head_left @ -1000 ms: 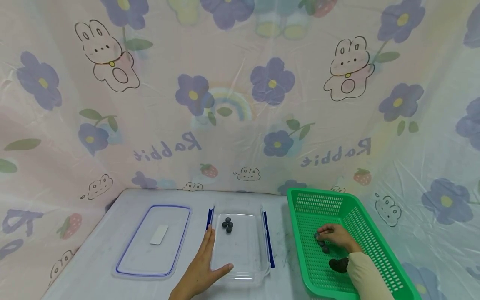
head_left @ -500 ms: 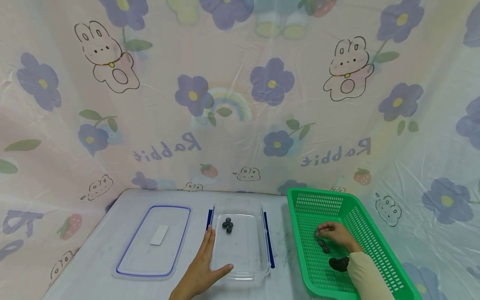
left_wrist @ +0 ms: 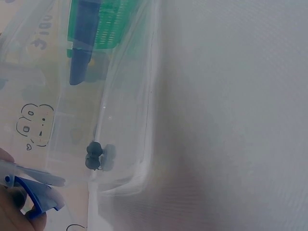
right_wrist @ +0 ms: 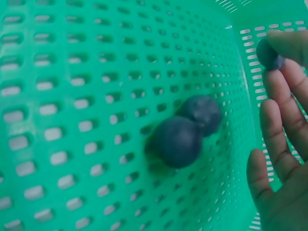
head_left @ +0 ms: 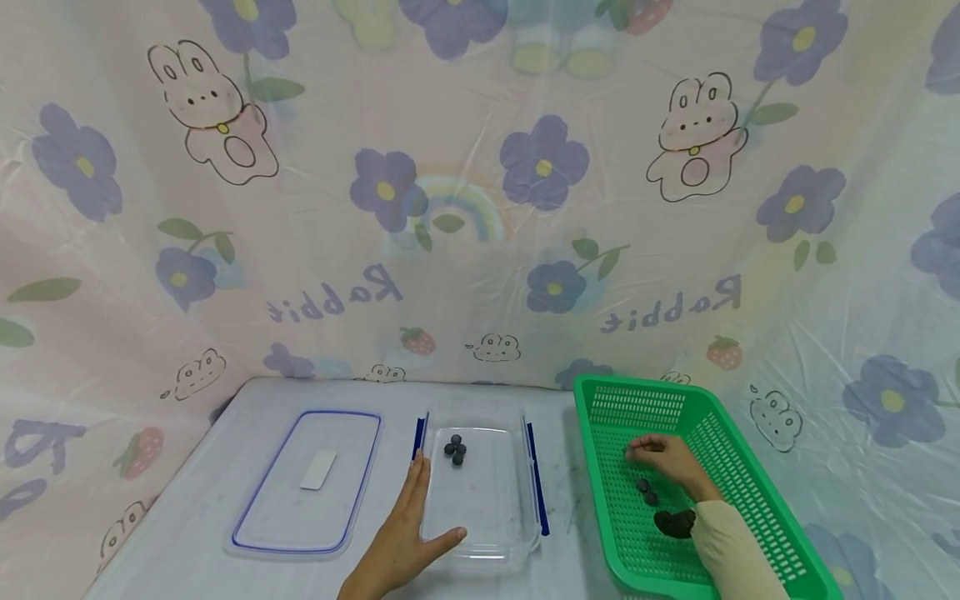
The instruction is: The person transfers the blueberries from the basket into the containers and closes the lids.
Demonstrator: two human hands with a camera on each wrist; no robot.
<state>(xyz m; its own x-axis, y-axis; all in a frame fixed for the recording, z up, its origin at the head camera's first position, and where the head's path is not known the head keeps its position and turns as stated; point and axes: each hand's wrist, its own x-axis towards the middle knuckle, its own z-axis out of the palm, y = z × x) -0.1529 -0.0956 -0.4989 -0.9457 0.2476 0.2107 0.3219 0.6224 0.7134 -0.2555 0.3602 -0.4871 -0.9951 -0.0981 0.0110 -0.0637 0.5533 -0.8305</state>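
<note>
In the head view my right hand [head_left: 671,461] is inside the green basket [head_left: 617,533], low over its floor. Thumb and fingertips pinch a blueberry [right_wrist: 270,54], clearest in the right wrist view. Two more blueberries [right_wrist: 179,142] lie touching on the basket floor behind the hand. My left hand [head_left: 401,521] rests against the left wall of the clear container [head_left: 480,500], fingers straight and thumb spread. A blue latch [left_wrist: 41,195] sits by its fingers in the left wrist view. Several blueberries [head_left: 456,450] cluster inside that container, toward its back left.
To the left a clear lid [head_left: 281,521] with a blue seal lies flat on the table [head_left: 191,508], a white rectangular piece [head_left: 318,470] on it. A dark lump [head_left: 673,523] shows at the right sleeve cuff. Behind hangs a printed curtain [head_left: 465,292].
My right hand has shifted slightly left and away from me with the pinched blueberry, apart from the two others on the basket floor. The left hand stays in place.
</note>
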